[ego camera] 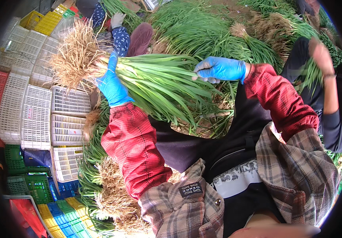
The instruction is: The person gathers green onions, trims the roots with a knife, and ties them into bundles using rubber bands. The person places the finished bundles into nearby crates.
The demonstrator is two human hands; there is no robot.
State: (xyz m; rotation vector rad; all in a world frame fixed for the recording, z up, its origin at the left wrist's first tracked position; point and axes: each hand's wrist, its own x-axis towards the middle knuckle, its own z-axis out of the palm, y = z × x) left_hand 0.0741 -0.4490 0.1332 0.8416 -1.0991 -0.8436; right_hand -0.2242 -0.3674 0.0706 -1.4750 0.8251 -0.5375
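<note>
My left hand [113, 81], in a blue glove, is wrapped around the base of a bunch of green garlic-like plants [162, 80]. The bunch lies sideways in the air, with its shaggy tan roots [74, 56] to the left and flat green leaves fanning to the right. At the leaf ends, my right hand [220, 70] has its gloved fingers curled and pinched on a leaf tip. Its glove is blue with greyish, soiled fingertips. Below the bunch, cut or loose leaves [218, 122] litter the ground between my knees.
Stacked white plastic crates [37, 116] stand at the left, with yellow crates [44, 22] behind. More rooted bunches [114, 190] lie beside my left arm. A large heap of green plants [191, 29] spreads ahead. Other people sit close by, one gloved hand [118, 20] ahead, another person's hand [321, 56] at right.
</note>
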